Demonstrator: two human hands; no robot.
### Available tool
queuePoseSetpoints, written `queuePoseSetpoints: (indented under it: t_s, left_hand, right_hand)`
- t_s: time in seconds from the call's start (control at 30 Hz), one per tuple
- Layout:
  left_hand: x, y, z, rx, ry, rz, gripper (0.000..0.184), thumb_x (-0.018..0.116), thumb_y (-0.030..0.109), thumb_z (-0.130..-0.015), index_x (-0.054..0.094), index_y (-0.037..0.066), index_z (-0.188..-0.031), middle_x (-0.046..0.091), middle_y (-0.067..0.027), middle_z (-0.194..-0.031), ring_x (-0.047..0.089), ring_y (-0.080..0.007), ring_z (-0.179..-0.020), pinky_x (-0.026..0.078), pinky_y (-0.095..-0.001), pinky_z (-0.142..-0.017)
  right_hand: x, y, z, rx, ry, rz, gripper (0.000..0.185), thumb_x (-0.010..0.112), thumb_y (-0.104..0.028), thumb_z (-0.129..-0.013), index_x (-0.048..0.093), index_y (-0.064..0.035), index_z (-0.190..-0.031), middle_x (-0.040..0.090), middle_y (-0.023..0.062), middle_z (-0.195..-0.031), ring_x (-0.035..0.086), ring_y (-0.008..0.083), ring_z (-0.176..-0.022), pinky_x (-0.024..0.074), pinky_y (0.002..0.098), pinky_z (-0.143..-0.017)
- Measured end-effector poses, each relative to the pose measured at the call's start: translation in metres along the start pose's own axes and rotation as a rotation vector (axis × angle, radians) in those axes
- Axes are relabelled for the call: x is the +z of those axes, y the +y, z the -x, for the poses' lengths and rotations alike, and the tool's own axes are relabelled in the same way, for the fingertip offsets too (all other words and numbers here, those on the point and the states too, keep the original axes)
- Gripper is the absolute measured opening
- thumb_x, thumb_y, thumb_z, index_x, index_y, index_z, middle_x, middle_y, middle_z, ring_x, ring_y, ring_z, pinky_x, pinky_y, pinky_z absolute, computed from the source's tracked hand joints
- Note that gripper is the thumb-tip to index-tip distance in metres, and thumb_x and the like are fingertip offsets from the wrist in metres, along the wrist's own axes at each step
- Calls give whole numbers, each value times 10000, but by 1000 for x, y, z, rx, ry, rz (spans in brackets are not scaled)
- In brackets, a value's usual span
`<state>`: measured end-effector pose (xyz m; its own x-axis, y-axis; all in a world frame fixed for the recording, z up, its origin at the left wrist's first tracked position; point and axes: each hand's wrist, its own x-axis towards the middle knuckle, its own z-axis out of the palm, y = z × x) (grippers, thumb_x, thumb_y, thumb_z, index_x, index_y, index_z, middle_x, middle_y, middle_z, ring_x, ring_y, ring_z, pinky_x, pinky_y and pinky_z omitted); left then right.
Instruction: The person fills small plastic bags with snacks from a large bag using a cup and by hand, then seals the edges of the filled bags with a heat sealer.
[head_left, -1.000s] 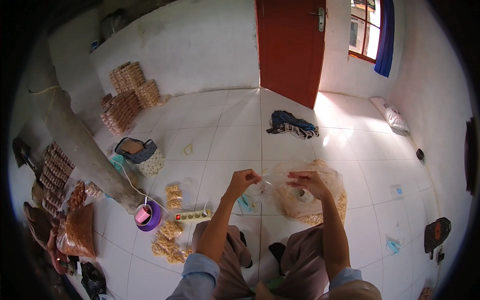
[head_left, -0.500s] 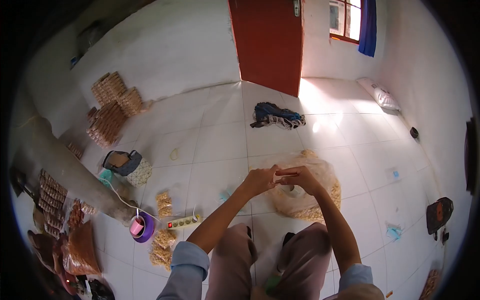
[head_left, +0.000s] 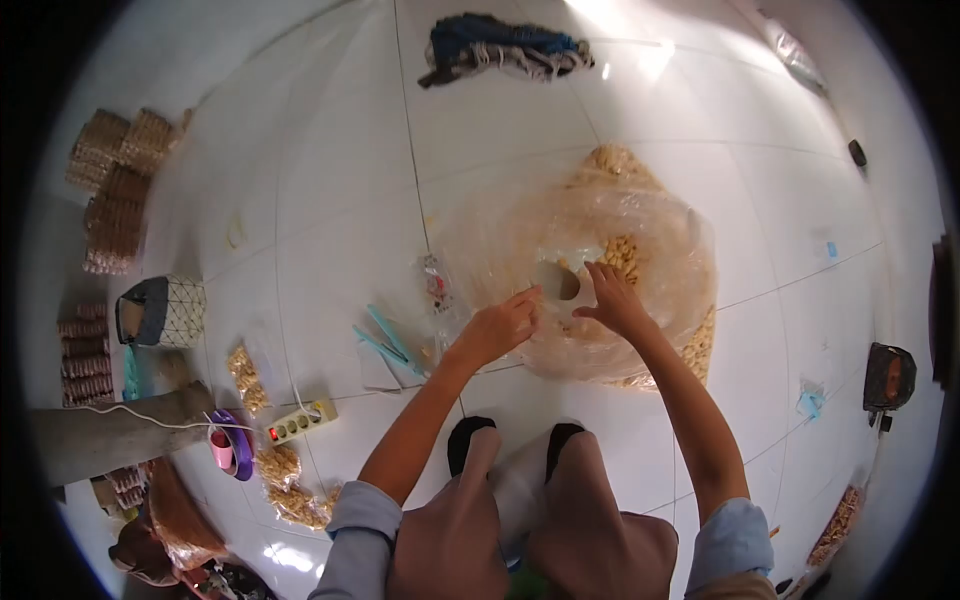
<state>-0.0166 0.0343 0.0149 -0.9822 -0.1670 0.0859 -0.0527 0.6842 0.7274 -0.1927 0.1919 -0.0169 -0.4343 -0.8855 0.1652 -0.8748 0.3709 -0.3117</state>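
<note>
A large clear plastic bag [head_left: 665,240] of yellowish snack pieces lies on the floor, its mouth spread wide. Inside the opening is a pale round scoop or cup [head_left: 557,281] with a dark hollow. My left hand [head_left: 505,325] is at the cup's left side, fingers bent close together; whether they pinch anything is too small to tell. Over the bag, just right of the cup, my right hand [head_left: 612,298] has its thumb and fingers apart and holds nothing. Loose snack pieces [head_left: 621,258] show beyond its fingertips.
Turquoise strips [head_left: 388,342] and a small printed packet [head_left: 436,283] lie left of the bag. Further left are a power strip [head_left: 302,422], filled snack bags [head_left: 290,490], a purple bowl [head_left: 240,445] and a concrete pillar [head_left: 130,430]. Dark cloth [head_left: 500,50] lies ahead.
The view has tilted down toward the bag. My hands were together above it; now they are apart and lower, at its opening, with the right fingers spread.
</note>
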Motion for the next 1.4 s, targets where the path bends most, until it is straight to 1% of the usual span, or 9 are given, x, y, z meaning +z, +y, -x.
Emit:
queuePoseSetpoints:
  t_s: [0.13,0.27,0.33,0.57,0.83,1.13,1.2,1.27,1.4]
  left_hand:
    - [6,-9,9,-174,-211,-67,144,559,179,-817,519,81,-915,606,-109,-909,591,-313,-805,480,-388,-677]
    - [3,-5,25,-185,-244,-104,121,550,180,-827,513,90,-900,601,-109,-863,585,-321,-766,468,-407,-668]
    - [4,-1,34,-192,-239,-79,118,552,178,-825,513,89,-893,597,-111,-845,582,-323,-752,463,-411,-660]
    - [21,6,53,-161,-118,-94,116,586,131,-798,521,84,-882,588,-61,-880,569,-307,-724,458,-376,-661]
    - [46,-8,68,-73,56,0,160,602,102,-784,518,38,-904,535,-86,-981,559,-298,-796,461,-360,-705]
    - [31,-1,67,-144,119,149,161,601,65,-786,498,37,-907,523,-101,-954,554,-279,-819,465,-341,-694]
    - [29,-2,69,-185,178,252,169,600,58,-774,494,35,-904,527,-105,-926,546,-282,-792,451,-348,-684]
    - [24,0,67,-276,152,249,120,582,118,-842,503,69,-918,574,-48,-954,593,-168,-843,500,-305,-677]
    - [25,-3,69,-378,104,303,137,588,131,-839,502,69,-927,596,-45,-934,595,-177,-798,499,-298,-693]
  right_hand:
    - [21,-2,-12,229,-454,-32,770,824,-231,-513,417,-21,-1132,513,146,-1022,525,296,-1000,462,396,-804]
    - [-6,-4,-16,116,-489,17,685,741,-119,-610,411,-29,-1204,479,147,-1106,463,342,-1077,461,375,-836]
    - [-19,5,-16,-265,-88,291,479,666,-28,-634,495,-17,-1080,497,112,-1046,488,284,-1012,496,365,-769]
    - [-32,24,-12,-263,-369,196,366,617,21,-656,573,-39,-1014,510,103,-1052,473,292,-1016,509,334,-770]
    - [17,-38,3,-154,-668,-175,524,720,-58,-566,560,-56,-1064,542,142,-1016,501,342,-991,489,379,-796]
    - [13,-27,2,-55,-729,-526,744,782,-151,-543,494,-107,-1228,558,150,-1084,494,313,-1048,418,348,-900]
    - [2,-12,2,3,-719,-523,741,784,-145,-547,496,-110,-1228,556,150,-1101,488,305,-1066,413,354,-909]
    - [-16,-17,-5,24,-716,-468,743,787,-114,-552,489,-96,-1232,546,151,-1128,483,307,-1086,408,373,-924]
    - [-25,5,-11,101,-590,-376,722,765,-60,-561,483,-71,-1225,531,151,-1145,460,320,-1096,406,378,-928]
